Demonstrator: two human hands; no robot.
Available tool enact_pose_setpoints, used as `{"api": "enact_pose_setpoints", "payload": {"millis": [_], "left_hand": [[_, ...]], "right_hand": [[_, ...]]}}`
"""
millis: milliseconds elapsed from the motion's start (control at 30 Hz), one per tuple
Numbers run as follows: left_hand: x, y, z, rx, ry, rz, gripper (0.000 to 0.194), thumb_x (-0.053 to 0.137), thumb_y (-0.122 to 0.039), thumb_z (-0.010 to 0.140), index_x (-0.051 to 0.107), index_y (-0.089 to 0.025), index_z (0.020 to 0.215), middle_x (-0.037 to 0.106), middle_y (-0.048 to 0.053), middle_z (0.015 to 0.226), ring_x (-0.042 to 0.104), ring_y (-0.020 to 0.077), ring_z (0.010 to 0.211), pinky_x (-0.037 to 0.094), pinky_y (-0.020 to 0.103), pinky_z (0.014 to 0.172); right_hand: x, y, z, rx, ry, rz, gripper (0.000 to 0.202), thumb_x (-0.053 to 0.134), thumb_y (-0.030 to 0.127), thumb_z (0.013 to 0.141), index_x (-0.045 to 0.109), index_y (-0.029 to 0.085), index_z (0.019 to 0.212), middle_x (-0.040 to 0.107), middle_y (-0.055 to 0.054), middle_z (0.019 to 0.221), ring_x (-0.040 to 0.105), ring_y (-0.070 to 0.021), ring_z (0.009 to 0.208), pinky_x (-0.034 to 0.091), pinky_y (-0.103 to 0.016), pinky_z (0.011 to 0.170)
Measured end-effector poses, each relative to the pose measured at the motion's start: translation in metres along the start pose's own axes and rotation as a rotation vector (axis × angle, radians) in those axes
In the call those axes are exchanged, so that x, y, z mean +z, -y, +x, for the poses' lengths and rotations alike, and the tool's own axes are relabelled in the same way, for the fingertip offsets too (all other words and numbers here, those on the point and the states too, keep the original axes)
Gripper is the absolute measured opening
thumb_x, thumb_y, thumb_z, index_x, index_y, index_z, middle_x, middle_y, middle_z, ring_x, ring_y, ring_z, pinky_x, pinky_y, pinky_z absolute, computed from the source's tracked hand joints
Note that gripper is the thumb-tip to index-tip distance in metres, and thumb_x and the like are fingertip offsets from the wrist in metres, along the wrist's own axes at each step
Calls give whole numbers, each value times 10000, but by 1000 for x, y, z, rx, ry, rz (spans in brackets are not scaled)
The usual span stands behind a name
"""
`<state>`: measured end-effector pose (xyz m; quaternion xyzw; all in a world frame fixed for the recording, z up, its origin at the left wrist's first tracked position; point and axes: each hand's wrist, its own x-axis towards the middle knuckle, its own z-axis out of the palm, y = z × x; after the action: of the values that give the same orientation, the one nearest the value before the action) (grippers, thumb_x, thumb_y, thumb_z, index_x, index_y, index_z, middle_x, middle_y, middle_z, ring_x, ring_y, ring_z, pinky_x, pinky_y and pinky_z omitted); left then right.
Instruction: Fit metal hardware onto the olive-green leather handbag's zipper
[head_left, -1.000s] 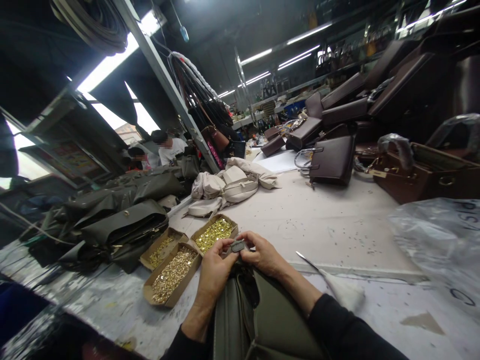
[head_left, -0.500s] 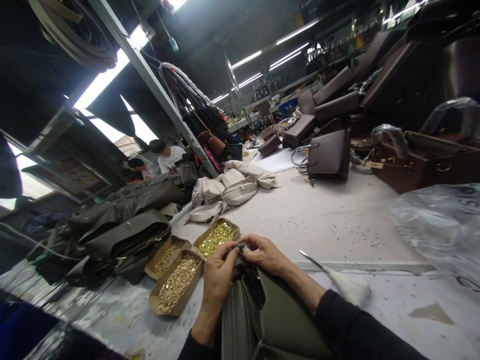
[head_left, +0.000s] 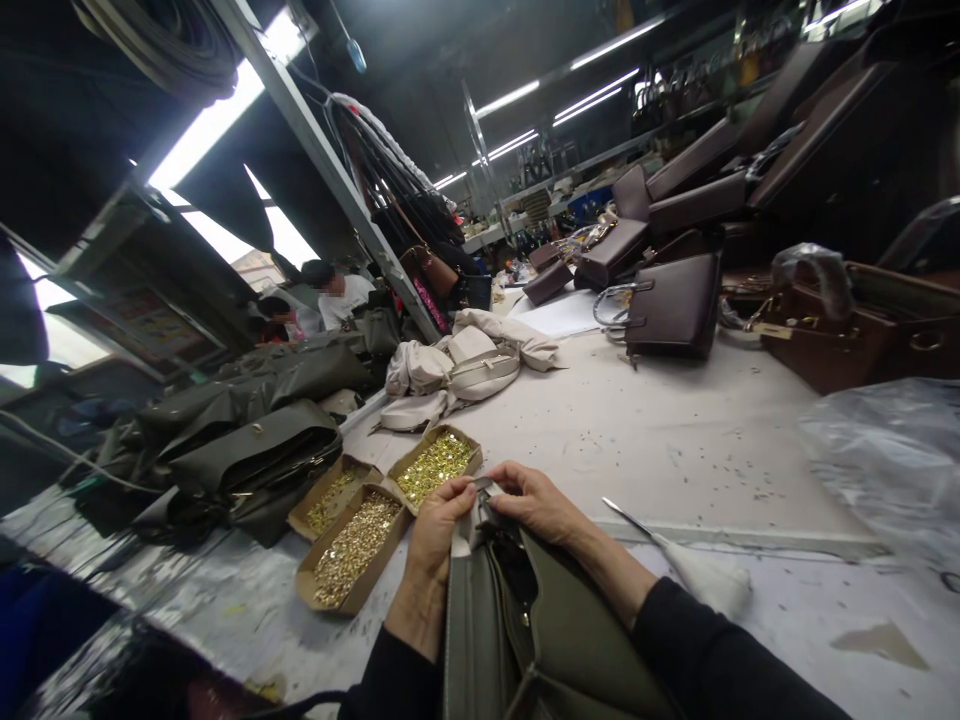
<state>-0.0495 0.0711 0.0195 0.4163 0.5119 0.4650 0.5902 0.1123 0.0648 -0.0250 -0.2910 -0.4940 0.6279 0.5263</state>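
An olive-green handbag [head_left: 592, 620] stands in front of me with its mouth gaping. At its far upper end, my left hand [head_left: 439, 530] pinches the edge between thumb and fingers. My right hand [head_left: 536, 505] is closed on the same end, its thumb and forefinger a little apart from the left ones. Greyish lining shows between the two hands. Just beyond the left hand are cardboard trays of small metal fittings: a yellow-gold tray [head_left: 478, 462], a paler gold tray [head_left: 304, 590] and a partly filled tray [head_left: 296, 518].
Olive bags [head_left: 255, 455] are heaped at left. Beige fabric bags [head_left: 480, 375] lie beyond the trays. A pointed metal tool [head_left: 626, 515] with a white wrapped handle [head_left: 712, 575] rests at right. Dark brown handbags [head_left: 675, 305] and clear plastic [head_left: 885, 460] are farther right. Two people sit far back.
My hands have spread slightly apart, and the bag's end has turned so more of its pale lining shows. The view has shifted a little.
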Motion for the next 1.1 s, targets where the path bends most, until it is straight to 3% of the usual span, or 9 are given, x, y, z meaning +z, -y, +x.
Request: {"api": "enact_pose_setpoints", "payload": {"millis": [233, 367, 500, 700, 833, 967, 1100], "left_hand": [[8, -3, -10, 123, -97, 106, 386, 920, -324, 521, 742, -124, 799, 734, 20, 709, 614, 109, 601, 476, 198, 595], [12, -6, -18, 172, -77, 210, 362, 861, -332, 585, 720, -125, 847, 743, 24, 750, 639, 122, 668, 483, 198, 641], [11, -11, -22, 118, -62, 345, 491, 818, -339, 593, 615, -153, 1000, 757, 26, 774, 681, 170, 679, 503, 244, 646], [11, -21, -34, 316, -146, 854, 239, 644, -313, 729, 711, -186, 920, 760, 33, 882, 690, 234, 868, 495, 315, 812], [13, -21, -41, 368, -178, 954, 271, 601, -297, 768, 706, -201, 999, 756, 26, 935, 686, 235, 884, 483, 323, 827], [13, -20, -45, 325, -152, 1006, 193, 582, -284, 793, 714, -206, 911, 739, 18, 848, 680, 230, 829, 470, 321, 784], [7, -16, -50, 481, -186, 1002, 196, 579, -264, 821, 703, -216, 965, 743, 16, 902, 687, 225, 866, 476, 321, 813]], "right_hand": [[1, 0, 1, -4, -16, -46, 308, 600, 229, 712, 655, 160, 1006, 672, 12, 846, 576, -144, 751, 426, -269, 701], [3, 0, 1, -24, -53, -98, 310, 606, 184, 691, 665, 173, 995, 661, 26, 835, 556, -145, 754, 418, -266, 694], [5, -3, -2, -107, -118, -257, 286, 623, 187, 740, 684, 205, 1019, 682, 6, 932, 590, -185, 886, 446, -293, 764], [11, 1, -11, -339, -222, -500, 329, 624, 130, 761, 670, 242, 1067, 642, -13, 970, 582, -200, 936, 453, -333, 847], [15, 7, -15, -443, -239, -578, 349, 628, 98, 750, 660, 234, 1070, 647, -33, 964, 576, -219, 950, 458, -346, 840], [18, 6, -16, -492, -240, -621, 355, 624, 99, 761, 648, 224, 1093, 656, -51, 991, 575, -231, 968, 472, -357, 856], [19, 7, -17, -518, -274, -608, 434, 636, 110, 752, 627, 209, 1175, 656, -66, 1025, 581, -238, 970, 479, -368, 872]]}}
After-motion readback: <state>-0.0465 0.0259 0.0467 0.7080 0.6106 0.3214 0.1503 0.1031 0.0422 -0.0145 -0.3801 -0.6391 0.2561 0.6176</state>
